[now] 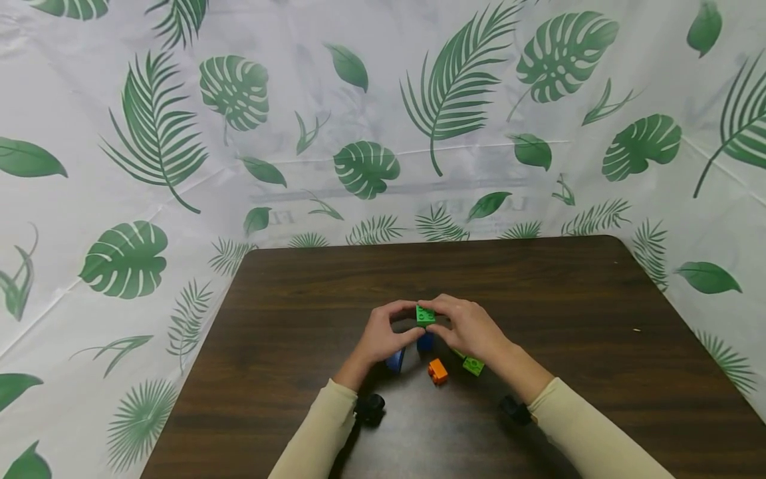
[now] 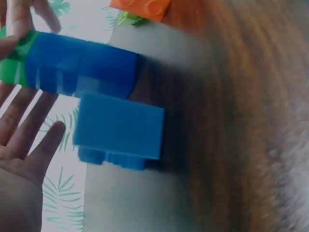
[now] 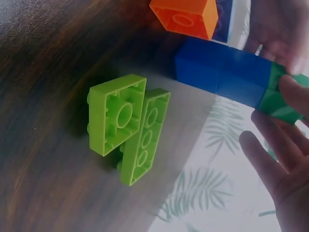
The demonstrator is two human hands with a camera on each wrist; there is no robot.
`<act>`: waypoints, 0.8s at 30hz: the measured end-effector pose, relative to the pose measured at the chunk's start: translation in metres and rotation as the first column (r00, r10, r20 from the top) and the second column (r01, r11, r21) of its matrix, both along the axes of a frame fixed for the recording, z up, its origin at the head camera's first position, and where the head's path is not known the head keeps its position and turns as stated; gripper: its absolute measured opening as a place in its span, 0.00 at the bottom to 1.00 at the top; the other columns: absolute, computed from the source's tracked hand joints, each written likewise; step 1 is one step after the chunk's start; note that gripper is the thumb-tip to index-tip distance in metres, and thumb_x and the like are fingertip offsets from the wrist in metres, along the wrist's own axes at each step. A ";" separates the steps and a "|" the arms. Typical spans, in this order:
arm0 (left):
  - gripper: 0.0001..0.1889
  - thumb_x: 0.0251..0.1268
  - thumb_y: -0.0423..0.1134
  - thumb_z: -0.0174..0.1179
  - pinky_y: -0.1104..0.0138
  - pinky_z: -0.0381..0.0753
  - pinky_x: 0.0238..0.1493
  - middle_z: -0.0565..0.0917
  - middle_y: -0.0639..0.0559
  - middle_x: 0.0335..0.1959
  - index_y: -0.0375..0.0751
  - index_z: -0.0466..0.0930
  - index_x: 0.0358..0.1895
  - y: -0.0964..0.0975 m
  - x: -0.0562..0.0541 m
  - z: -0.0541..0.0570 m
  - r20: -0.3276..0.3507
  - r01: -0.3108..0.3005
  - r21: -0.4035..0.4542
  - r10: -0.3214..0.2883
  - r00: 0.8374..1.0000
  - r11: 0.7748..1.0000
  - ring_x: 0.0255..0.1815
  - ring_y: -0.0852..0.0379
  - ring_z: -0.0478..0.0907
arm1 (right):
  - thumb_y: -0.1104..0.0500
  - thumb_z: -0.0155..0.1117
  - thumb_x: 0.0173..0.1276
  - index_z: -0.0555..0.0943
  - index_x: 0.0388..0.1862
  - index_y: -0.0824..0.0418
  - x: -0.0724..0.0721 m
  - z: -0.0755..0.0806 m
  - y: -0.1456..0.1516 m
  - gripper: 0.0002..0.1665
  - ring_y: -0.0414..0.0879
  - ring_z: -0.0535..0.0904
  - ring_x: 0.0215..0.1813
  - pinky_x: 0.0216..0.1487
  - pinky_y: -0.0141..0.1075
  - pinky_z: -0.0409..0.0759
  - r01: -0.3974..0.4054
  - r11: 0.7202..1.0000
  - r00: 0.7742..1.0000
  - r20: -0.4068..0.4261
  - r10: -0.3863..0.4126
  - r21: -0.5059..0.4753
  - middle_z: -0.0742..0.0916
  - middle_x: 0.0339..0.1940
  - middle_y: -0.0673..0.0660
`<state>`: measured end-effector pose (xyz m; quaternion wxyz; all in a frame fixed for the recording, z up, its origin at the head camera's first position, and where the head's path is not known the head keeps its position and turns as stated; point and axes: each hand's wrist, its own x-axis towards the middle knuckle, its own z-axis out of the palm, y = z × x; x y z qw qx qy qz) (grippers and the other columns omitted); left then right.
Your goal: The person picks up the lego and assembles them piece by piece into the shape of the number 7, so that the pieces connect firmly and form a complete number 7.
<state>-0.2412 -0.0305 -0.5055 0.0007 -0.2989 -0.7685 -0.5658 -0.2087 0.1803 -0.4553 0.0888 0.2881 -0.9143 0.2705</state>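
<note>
A stack of two blue bricks stands upright on the table, topped by green. My left hand pinches the green top from the left between thumb and fingers. From the right, my right hand pinches the same green part. Both wrist views show the blue part of the stack below the fingers, uncovered. Whether the green is one brick or two is hard to tell, as fingertips cover part of it.
Left of the stack lies a lighter blue brick on its side. An orange brick sits nearer me. To the right, a square lime brick and a long narrow lime brick lie tipped on the dark wooden table.
</note>
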 end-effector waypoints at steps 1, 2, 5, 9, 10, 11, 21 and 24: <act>0.20 0.60 0.34 0.70 0.51 0.78 0.56 0.84 0.48 0.51 0.41 0.81 0.56 -0.001 0.000 0.002 -0.003 0.007 0.030 -0.007 1.000 1.000 0.52 0.49 0.81 | 0.59 0.73 0.62 0.78 0.64 0.54 0.000 0.000 0.000 0.30 0.48 0.83 0.41 0.47 0.43 0.83 0.001 1.000 1.000 0.000 -0.001 0.000 0.83 0.48 0.48; 0.19 0.60 0.32 0.69 0.50 0.78 0.56 0.84 0.46 0.51 0.39 0.81 0.55 -0.001 -0.001 0.003 -0.009 0.015 0.056 -0.014 1.000 0.998 0.52 0.47 0.81 | 0.59 0.74 0.62 0.78 0.64 0.54 0.000 0.000 0.000 0.30 0.48 0.83 0.41 0.47 0.43 0.83 0.002 1.000 1.000 0.000 -0.002 -0.004 0.83 0.47 0.48; 0.17 0.60 0.31 0.69 0.46 0.78 0.54 0.84 0.41 0.49 0.35 0.81 0.53 0.001 -0.001 0.005 -0.054 0.021 0.081 -0.017 0.998 0.996 0.50 0.43 0.82 | 0.60 0.73 0.62 0.78 0.64 0.54 0.000 -0.002 0.001 0.30 0.48 0.83 0.42 0.47 0.42 0.83 -0.003 1.000 1.000 0.003 0.004 -0.022 0.83 0.48 0.48; 0.16 0.59 0.32 0.70 0.49 0.81 0.50 0.85 0.42 0.46 0.35 0.82 0.51 0.005 0.000 0.002 -0.132 0.009 0.059 -0.001 0.991 0.998 0.47 0.46 0.83 | 0.62 0.72 0.63 0.77 0.65 0.54 0.000 -0.007 0.002 0.31 0.47 0.84 0.44 0.48 0.41 0.83 -0.016 0.999 1.000 0.015 0.017 -0.048 0.83 0.50 0.49; 0.16 0.60 0.33 0.70 0.51 0.82 0.49 0.85 0.43 0.46 0.36 0.82 0.50 0.006 0.000 0.001 -0.149 0.004 0.048 0.003 0.989 0.999 0.47 0.49 0.84 | 0.62 0.72 0.63 0.77 0.65 0.54 0.000 -0.008 0.002 0.31 0.47 0.84 0.45 0.48 0.41 0.83 -0.018 0.998 1.000 0.017 0.019 -0.056 0.83 0.50 0.49; 0.16 0.60 0.34 0.70 0.54 0.82 0.49 0.85 0.45 0.47 0.38 0.82 0.51 0.006 0.000 -0.001 -0.162 0.001 0.038 0.005 0.987 0.999 0.47 0.51 0.84 | 0.62 0.73 0.62 0.77 0.65 0.54 0.001 -0.009 0.002 0.31 0.46 0.84 0.45 0.48 0.41 0.83 -0.019 0.998 1.000 0.018 0.020 -0.063 0.83 0.50 0.49; 0.19 0.60 0.40 0.71 0.59 0.83 0.49 0.85 0.52 0.48 0.44 0.81 0.54 0.001 -0.007 -0.008 -0.228 0.013 -0.014 -0.016 0.974 1.000 0.48 0.56 0.83 | 0.64 0.72 0.62 0.72 0.71 0.53 -0.004 -0.003 0.008 0.37 0.47 0.82 0.54 0.51 0.42 0.82 -0.066 0.992 0.984 0.159 0.083 -0.106 0.82 0.59 0.53; 0.19 0.59 0.41 0.71 0.56 0.83 0.49 0.85 0.51 0.47 0.44 0.81 0.53 0.000 -0.006 -0.007 -0.215 0.009 -0.041 -0.017 0.976 0.999 0.46 0.54 0.83 | 0.63 0.68 0.67 0.66 0.75 0.52 -0.008 0.001 0.017 0.38 0.51 0.81 0.58 0.53 0.46 0.81 -0.050 0.990 0.950 0.300 0.087 -0.129 0.81 0.62 0.55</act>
